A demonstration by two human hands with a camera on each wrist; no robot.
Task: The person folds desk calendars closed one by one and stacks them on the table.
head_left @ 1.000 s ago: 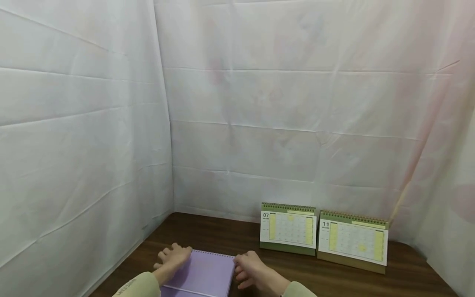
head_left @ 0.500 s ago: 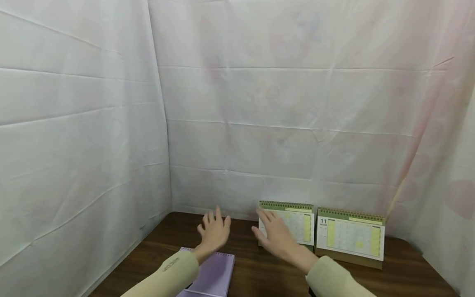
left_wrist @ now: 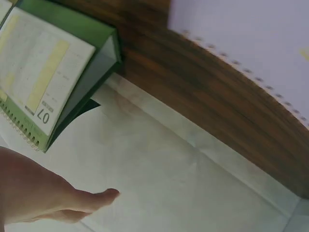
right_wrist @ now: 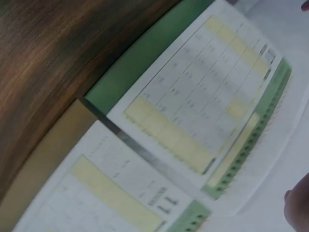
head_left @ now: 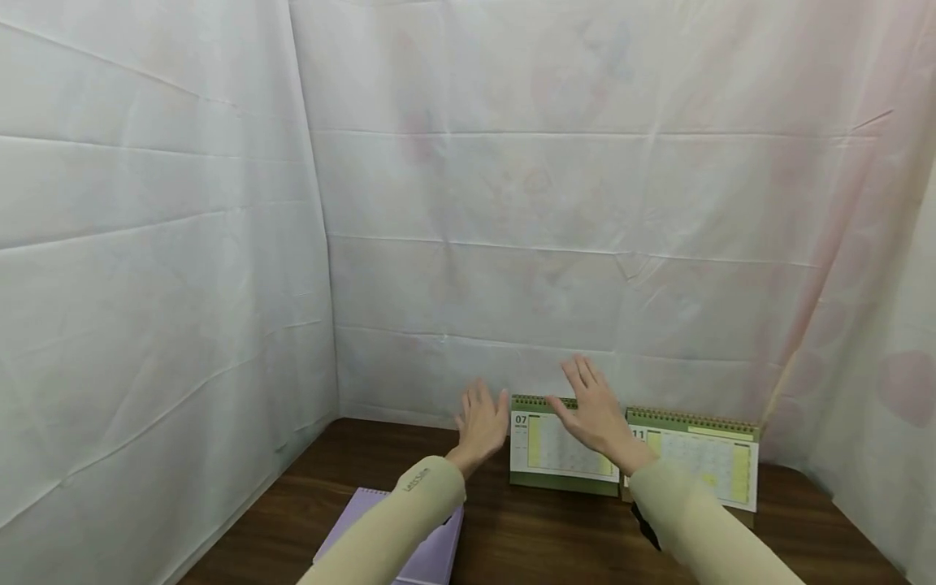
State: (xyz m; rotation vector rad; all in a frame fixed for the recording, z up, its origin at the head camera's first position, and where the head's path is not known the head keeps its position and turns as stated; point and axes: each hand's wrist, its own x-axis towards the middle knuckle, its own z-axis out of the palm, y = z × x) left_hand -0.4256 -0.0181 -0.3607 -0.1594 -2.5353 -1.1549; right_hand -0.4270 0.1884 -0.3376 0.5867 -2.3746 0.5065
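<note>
Two desk calendars stand tented at the back right: a green-based one (head_left: pixel 559 455) marked 07 and another (head_left: pixel 734 467) marked 11 with a brown base. My left hand (head_left: pixel 483 422), fingers extended, is just left of the 07 calendar in the head view. Its thumb side shows beyond the calendar's spiral edge in the left wrist view. My right hand (head_left: pixel 595 418) hovers with straight fingers and overlaps the 07 calendar in the head view; only a bit of it shows in the right wrist view. Neither hand holds anything. A purple spiral notebook (head_left: pixel 439 548) lies partly hidden under my left sleeve.
The dark brown wooden table (head_left: pixel 526 540) has the calendars toward its back edge. White cloth sheets (head_left: pixel 468 187) hang closely behind and at both sides. A black band (head_left: pixel 646 528) shows at my right sleeve.
Both hands have left the sides of the purple notebook and moved forward and right, up to the 07 calendar. Their fingers have straightened. The notebook and calendars stay in place.
</note>
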